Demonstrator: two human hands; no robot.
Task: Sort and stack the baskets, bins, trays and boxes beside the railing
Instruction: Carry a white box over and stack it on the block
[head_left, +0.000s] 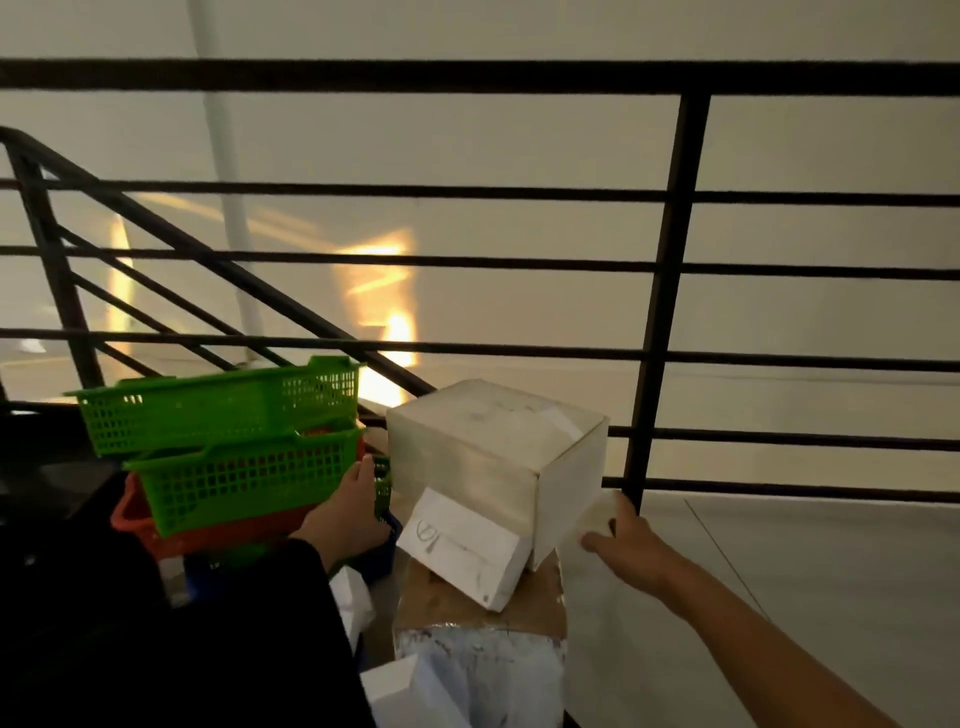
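Observation:
Two green mesh baskets (228, 410) sit stacked at the left on a red basket (150, 530), with a blue bin (376, 558) under them. My left hand (350, 512) grips the right end of the lower green basket (244, 478). A large white box (493, 452) stands tilted on a smaller white box (467, 551), both on a brown cardboard box (447, 605). My right hand (623, 540) holds a pale flat sheet or lid (597, 519) at the big box's right side.
A black metal railing (665, 291) runs behind the pile, with its stair section sloping down at the left. More white boxes (395, 691) lie at the bottom centre. Grey floor (805, 571) stretches to the right.

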